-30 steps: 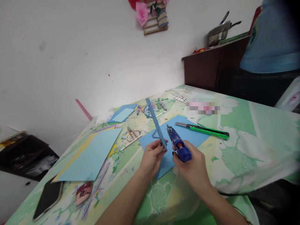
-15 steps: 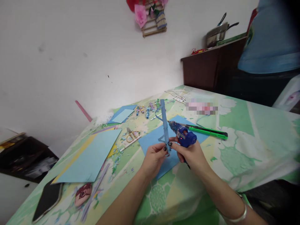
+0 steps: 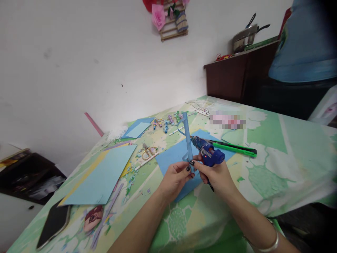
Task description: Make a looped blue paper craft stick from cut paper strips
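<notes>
My left hand [image 3: 175, 179] pinches the lower end of a long blue paper strip [image 3: 187, 138], which stands nearly upright above the table. My right hand [image 3: 214, 174] grips a blue hot glue gun [image 3: 207, 151], its nozzle pointing left and up, close to the strip; its thumb and forefinger also touch the strip's lower end. Both hands hover over a blue paper sheet [image 3: 173, 156] on the green patterned tablecloth [image 3: 276, 154].
A green utility knife [image 3: 233, 147] lies just behind the glue gun. Light blue and yellow sheets [image 3: 102, 174], scissors [image 3: 147, 151], paper scraps and small rolled pieces [image 3: 165, 123] lie left and behind. A black phone [image 3: 54, 222] sits at the near left edge. A dark cabinet [image 3: 226, 75] stands behind.
The strip has swung from leaning left to nearly upright. The right hand has turned the glue gun onto its side and brought its fingers to the strip's lower end.
</notes>
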Demonstrator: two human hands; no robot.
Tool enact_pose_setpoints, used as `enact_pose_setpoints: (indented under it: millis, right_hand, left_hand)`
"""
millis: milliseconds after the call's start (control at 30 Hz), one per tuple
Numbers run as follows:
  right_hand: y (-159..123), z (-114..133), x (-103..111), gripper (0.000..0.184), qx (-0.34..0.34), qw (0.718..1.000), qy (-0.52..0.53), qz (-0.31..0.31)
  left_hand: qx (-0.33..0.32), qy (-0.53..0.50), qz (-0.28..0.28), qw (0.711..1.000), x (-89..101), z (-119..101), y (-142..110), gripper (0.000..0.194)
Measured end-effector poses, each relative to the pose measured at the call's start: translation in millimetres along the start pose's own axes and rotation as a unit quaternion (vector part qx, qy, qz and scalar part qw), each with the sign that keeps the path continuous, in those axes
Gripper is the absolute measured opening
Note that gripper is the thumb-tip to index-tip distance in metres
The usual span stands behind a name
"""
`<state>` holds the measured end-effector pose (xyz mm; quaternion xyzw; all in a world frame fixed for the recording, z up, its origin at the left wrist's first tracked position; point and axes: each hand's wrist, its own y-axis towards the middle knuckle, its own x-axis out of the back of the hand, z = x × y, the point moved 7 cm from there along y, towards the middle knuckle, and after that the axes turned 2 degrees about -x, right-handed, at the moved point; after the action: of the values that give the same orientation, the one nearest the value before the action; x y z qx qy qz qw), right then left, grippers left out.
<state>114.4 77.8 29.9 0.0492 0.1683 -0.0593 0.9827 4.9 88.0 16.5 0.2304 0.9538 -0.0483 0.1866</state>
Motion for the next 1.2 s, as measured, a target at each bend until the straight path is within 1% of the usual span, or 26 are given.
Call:
enact_pose_setpoints:
  millis: [67, 133, 267, 400, 467, 567, 700, 933, 1100, 1200]
  right_hand:
    - [0.5, -1.2, 0.5, 0.029, 0.003, 1.0, 0.0, -0.004]
    - [0.3, -2.5, 0.2, 0.028, -0.001, 1.0, -0.008, -0.007]
    - [-2.2, -0.8, -1.8, 0.03, -0.01, 0.999, -0.034, -0.02]
    - [-4.7, 2.3, -1.5, 0.03, -0.008, 0.997, -0.062, -0.043]
    - [-5.0, 3.0, -1.2, 0.027, 0.009, 0.995, -0.09, -0.045]
    - [-5.3, 2.9, -0.1, 0.024, 0.049, 0.989, -0.126, -0.053]
    - [-6.3, 1.8, -1.0, 0.025, 0.086, 0.982, -0.158, -0.064]
    - [-10.2, 5.3, -6.2, 0.021, 0.107, 0.968, -0.215, -0.076]
    - [-10.0, 5.0, -9.8, 0.019, 0.094, 0.972, -0.21, -0.048]
    - [-8.4, 3.4, -8.4, 0.019, 0.082, 0.979, -0.185, -0.039]
  left_hand:
    - [-0.024, 0.026, -0.019, 0.999, 5.8, -1.7, 1.2, 0.024]
    - [-0.042, 0.055, -0.051, 0.996, 13.6, -2.8, 2.2, 0.023]
    - [-0.058, 0.076, -0.103, 0.99, 23.8, -5.4, 2.4, 0.025]
    - [-0.074, 0.097, -0.128, 0.984, 23.5, -11.6, -0.1, 0.026]
    - [-0.094, 0.125, -0.145, 0.977, 22.4, -16.5, -2.7, 0.028]
    - [-0.14, 0.174, -0.168, 0.96, 20.3, -25.1, -7.2, 0.026]
    - [-0.17, 0.207, -0.17, 0.948, 16.4, -30.2, -9.3, 0.02]
    - [-0.175, 0.219, -0.188, 0.941, 21.3, -29.1, -8.0, 0.021]
    - [-0.182, 0.27, -0.198, 0.925, 25.0, -31.0, -8.6, 0.019]
    - [-0.181, 0.257, -0.195, 0.929, 23.9, -32.4, -8.4, 0.018]
